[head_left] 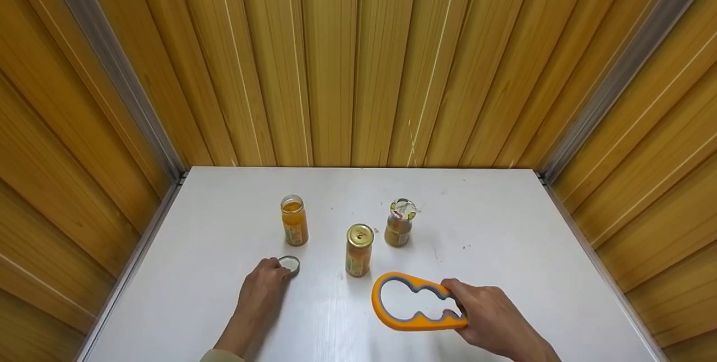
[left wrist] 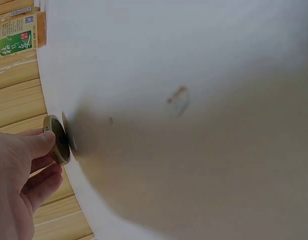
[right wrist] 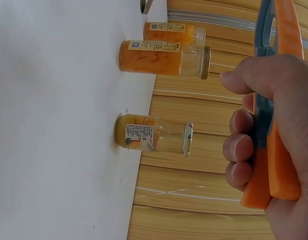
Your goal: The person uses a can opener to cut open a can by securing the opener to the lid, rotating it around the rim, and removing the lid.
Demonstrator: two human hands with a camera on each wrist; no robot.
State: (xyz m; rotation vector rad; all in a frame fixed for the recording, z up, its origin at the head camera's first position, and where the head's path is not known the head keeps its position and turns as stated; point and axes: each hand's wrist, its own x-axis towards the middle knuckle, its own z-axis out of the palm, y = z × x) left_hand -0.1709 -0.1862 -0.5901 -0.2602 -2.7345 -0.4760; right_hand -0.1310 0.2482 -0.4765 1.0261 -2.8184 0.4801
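Note:
My left hand (head_left: 262, 288) pinches a metal jar lid (left wrist: 57, 140) by its rim, low over the table, its inner side facing up in the head view. Behind it stands an uncovered jar (head_left: 294, 224) of orange contents. In my right hand (head_left: 493, 317) I grip an orange and grey jar opener (head_left: 399, 325), held above the table with its scalloped opening facing up. Just beyond the opener is a second orange jar (head_left: 358, 255), with a gold lid on top. A shorter jar (right wrist: 139, 133) wearing a patterned lid stands farther back to the right.
The white table (head_left: 482, 222) carries a few small specks and smudges. Wood-patterned panels (head_left: 336, 70) rise behind it and at both sides, with grey metal strips in the corners.

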